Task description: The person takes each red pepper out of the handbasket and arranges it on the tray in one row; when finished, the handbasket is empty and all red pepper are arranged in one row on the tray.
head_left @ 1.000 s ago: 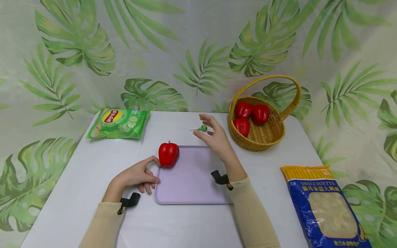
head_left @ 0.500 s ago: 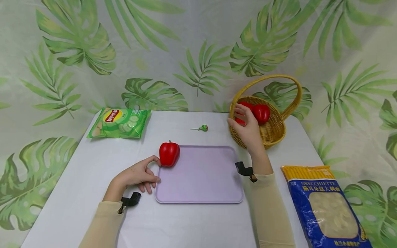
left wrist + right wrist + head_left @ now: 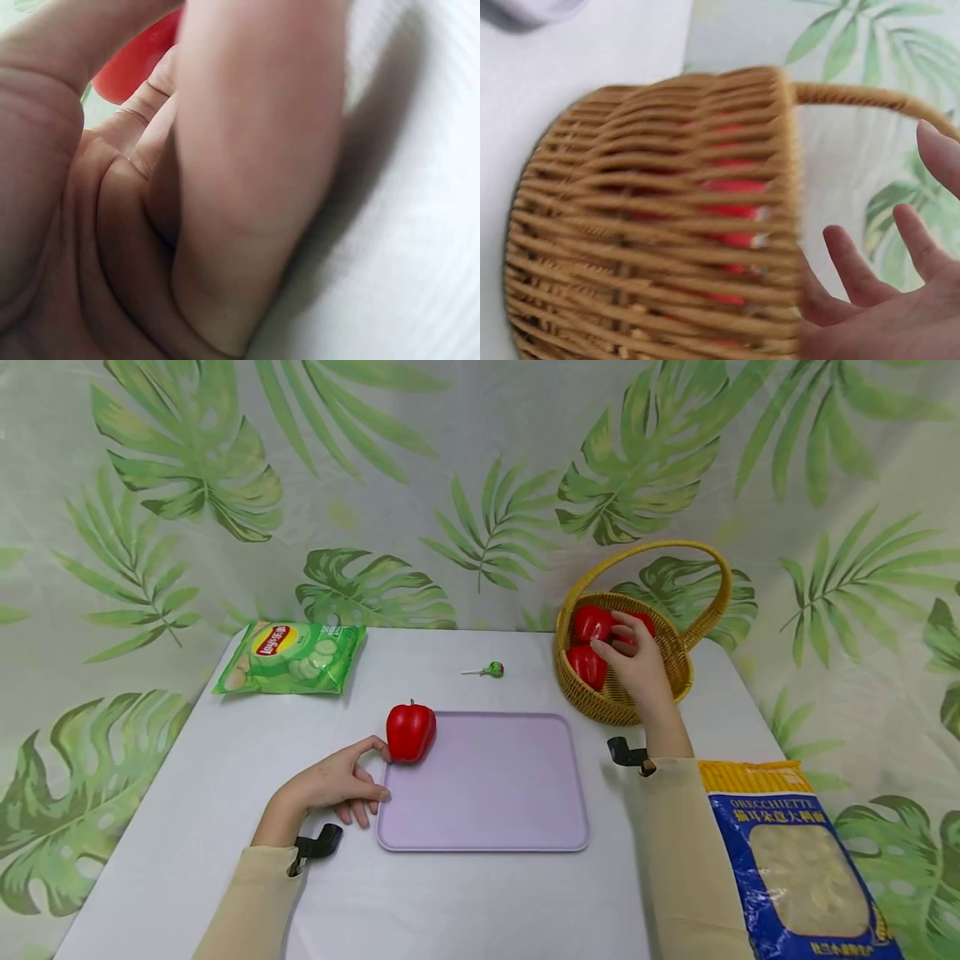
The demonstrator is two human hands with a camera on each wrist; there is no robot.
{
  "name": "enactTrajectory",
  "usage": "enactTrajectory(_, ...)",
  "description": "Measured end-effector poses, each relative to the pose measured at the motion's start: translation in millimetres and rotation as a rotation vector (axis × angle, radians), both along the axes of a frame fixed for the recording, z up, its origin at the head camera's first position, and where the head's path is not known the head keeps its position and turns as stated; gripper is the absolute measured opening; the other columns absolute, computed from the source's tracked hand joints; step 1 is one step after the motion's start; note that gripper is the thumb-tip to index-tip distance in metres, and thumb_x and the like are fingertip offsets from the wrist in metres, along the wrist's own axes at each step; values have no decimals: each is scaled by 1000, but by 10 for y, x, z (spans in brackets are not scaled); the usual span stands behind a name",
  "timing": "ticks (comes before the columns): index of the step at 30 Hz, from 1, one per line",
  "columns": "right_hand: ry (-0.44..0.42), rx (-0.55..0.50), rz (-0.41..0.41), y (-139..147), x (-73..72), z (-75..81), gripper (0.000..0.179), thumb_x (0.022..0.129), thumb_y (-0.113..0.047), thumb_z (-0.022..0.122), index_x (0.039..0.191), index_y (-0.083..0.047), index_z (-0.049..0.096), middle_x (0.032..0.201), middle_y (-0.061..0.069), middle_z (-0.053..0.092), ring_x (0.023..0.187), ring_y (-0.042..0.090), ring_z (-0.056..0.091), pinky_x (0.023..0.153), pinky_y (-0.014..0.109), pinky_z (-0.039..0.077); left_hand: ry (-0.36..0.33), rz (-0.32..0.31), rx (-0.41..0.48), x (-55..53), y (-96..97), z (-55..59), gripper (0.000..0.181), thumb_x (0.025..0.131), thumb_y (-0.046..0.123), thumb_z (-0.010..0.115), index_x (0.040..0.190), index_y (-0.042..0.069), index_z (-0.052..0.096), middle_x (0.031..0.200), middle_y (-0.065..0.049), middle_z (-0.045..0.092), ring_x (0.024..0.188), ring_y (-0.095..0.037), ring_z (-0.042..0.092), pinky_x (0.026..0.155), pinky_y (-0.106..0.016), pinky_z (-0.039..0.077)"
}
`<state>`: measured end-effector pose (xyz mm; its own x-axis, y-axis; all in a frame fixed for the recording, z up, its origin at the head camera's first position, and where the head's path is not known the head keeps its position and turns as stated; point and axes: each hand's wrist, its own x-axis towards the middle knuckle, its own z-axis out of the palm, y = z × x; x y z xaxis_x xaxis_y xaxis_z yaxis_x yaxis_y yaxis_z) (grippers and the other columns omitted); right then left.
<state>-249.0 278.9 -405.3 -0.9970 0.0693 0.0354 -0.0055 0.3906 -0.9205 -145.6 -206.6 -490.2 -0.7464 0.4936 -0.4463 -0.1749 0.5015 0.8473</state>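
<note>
My left hand rests at the left edge of a lilac tray, index finger and thumb touching its rim. Beside that index fingertip, a red bell pepper stands upright in the tray's far left corner. In the left wrist view, curled fingers hide most of the red pepper. My right hand is over the wicker basket, fingers apart and nothing held. Two red bell peppers show at the basket's left; a third is partly behind the fingers. The right wrist view shows spread fingers at the basket's rim.
A green bag of chips lies at the back left. Behind the tray lies a small lollipop. A blue and yellow pasta bag lies at the right, partly under the right sleeve. The basket's tall handle arches over it.
The right hand has moved right, from near the lollipop across the basket's left side to over its middle. The left hand, tray and pepper in the tray have stayed put.
</note>
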Motion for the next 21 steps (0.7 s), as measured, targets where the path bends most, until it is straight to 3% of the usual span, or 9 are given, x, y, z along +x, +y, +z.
enactTrajectory(12,-173,18,69,183,-211,-204,86,102,-40,70,170,-24,20,172,23,26,157,44,31,125,63,35,-3,-4,8,-6,6,-4,57,95,21,81,137,14,43,78,-9,77,59,-25,76,51,-28,59)
enactTrajectory(21,-307,-1,133,145,-264,-166,89,103,-30,69,171,-22,12,175,25,18,161,47,18,130,67,23,-3,-1,7,-1,2,-4,56,95,22,81,137,14,44,78,-10,77,60,-26,77,51,-29,60)
